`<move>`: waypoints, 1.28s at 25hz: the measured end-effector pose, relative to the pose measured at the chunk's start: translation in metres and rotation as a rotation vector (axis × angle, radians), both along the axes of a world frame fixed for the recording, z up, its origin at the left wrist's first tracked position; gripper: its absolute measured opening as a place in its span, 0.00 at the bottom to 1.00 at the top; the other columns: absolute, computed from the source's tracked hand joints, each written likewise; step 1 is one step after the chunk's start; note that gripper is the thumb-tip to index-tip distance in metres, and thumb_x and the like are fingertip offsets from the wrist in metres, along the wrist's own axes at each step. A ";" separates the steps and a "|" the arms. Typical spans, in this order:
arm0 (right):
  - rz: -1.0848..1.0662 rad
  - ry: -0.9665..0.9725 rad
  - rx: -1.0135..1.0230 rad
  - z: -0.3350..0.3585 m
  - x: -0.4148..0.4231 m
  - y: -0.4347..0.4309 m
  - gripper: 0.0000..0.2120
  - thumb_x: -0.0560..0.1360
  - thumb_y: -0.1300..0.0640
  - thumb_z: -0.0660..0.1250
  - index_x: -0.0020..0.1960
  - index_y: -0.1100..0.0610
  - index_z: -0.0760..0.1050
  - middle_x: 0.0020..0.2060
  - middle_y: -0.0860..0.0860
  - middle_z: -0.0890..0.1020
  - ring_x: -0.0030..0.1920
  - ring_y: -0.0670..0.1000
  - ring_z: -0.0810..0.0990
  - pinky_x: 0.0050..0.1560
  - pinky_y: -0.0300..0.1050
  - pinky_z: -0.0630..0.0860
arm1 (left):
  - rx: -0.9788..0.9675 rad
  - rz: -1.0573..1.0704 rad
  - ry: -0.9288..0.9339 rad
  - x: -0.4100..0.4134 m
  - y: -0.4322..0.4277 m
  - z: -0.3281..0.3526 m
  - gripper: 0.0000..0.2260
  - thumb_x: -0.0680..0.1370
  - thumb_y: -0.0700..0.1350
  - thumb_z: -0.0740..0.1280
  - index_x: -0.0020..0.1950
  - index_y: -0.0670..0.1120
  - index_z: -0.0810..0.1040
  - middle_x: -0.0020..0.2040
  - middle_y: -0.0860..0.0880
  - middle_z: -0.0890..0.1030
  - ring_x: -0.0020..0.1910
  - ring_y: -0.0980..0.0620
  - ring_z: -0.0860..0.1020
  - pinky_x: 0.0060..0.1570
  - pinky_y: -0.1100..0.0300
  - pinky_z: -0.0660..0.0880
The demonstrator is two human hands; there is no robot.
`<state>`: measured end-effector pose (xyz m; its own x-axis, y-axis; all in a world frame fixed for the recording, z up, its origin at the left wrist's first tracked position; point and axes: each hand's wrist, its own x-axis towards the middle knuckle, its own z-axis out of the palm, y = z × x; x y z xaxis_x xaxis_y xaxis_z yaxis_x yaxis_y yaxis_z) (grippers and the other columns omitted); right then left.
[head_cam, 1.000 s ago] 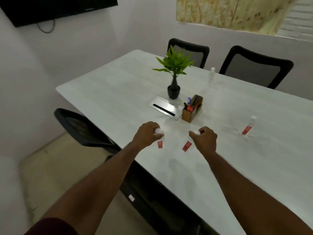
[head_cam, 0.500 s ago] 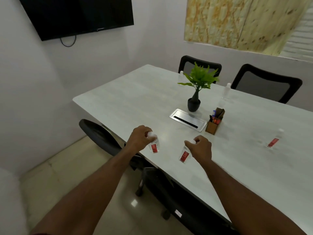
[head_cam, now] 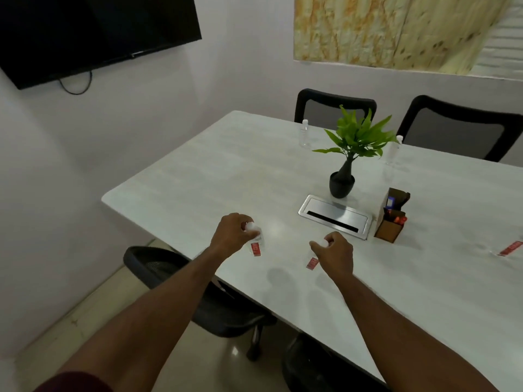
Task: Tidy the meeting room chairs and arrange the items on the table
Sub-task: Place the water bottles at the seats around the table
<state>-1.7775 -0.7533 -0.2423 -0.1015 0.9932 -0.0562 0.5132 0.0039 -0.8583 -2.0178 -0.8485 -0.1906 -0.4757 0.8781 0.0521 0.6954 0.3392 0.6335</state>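
My left hand (head_cam: 232, 234) grips the cap end of a small clear water bottle with a red label (head_cam: 257, 246) over the white table (head_cam: 198, 179) near its front edge. My right hand (head_cam: 335, 251) holds a second red-labelled bottle (head_cam: 313, 261) the same way, a little to the right. A third such bottle (head_cam: 509, 248) stands at the right edge of view. Two more clear bottles (head_cam: 305, 134) (head_cam: 394, 149) stand at the far side, in front of two black chairs (head_cam: 334, 108) (head_cam: 458, 128). Another black chair (head_cam: 158, 267) is tucked under the near edge.
A green plant in a black vase (head_cam: 346, 157) stands mid-table behind a metal cable hatch (head_cam: 334, 216). A brown pen holder (head_cam: 392, 219) sits to the hatch's right. A black screen (head_cam: 85, 32) hangs on the left wall. Tiled floor lies to the left.
My view has risen and swung, showing more wall and screen. Both hands still hold their bottles, which have slid left along the table's near edge.
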 end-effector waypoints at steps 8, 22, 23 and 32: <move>-0.186 -0.085 -0.028 -0.012 -0.032 0.030 0.15 0.67 0.52 0.76 0.42 0.61 0.74 0.36 0.54 0.78 0.36 0.53 0.77 0.39 0.50 0.75 | -0.144 -0.255 -0.052 -0.062 0.087 -0.041 0.05 0.66 0.46 0.74 0.35 0.47 0.80 0.34 0.50 0.79 0.34 0.52 0.75 0.33 0.60 0.69; -0.342 -0.290 -0.085 -0.017 -0.051 0.026 0.15 0.67 0.53 0.77 0.42 0.61 0.74 0.36 0.53 0.78 0.35 0.50 0.74 0.32 0.38 0.67 | -0.341 -0.553 -0.019 -0.109 0.144 -0.075 0.12 0.64 0.52 0.75 0.44 0.52 0.79 0.43 0.54 0.76 0.44 0.52 0.77 0.39 0.60 0.70; -0.340 -0.301 -0.096 -0.016 -0.046 0.026 0.15 0.67 0.52 0.77 0.42 0.61 0.75 0.36 0.53 0.78 0.35 0.49 0.74 0.32 0.38 0.67 | -0.362 -0.568 -0.002 -0.108 0.146 -0.074 0.13 0.64 0.54 0.75 0.45 0.52 0.78 0.45 0.53 0.76 0.47 0.52 0.76 0.42 0.58 0.72; -0.379 -0.272 -0.178 -0.011 0.032 0.038 0.16 0.66 0.52 0.78 0.42 0.60 0.74 0.36 0.53 0.78 0.37 0.54 0.79 0.39 0.46 0.74 | -0.046 -0.649 0.043 -0.014 0.168 -0.048 0.11 0.73 0.50 0.70 0.53 0.49 0.77 0.48 0.52 0.75 0.52 0.51 0.70 0.50 0.53 0.68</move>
<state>-1.7458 -0.7156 -0.2532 0.3067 0.9300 -0.2028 0.6554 -0.3608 -0.6636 -2.0317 -0.6804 -0.2389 0.1542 0.9879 0.0147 0.7925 -0.1326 0.5953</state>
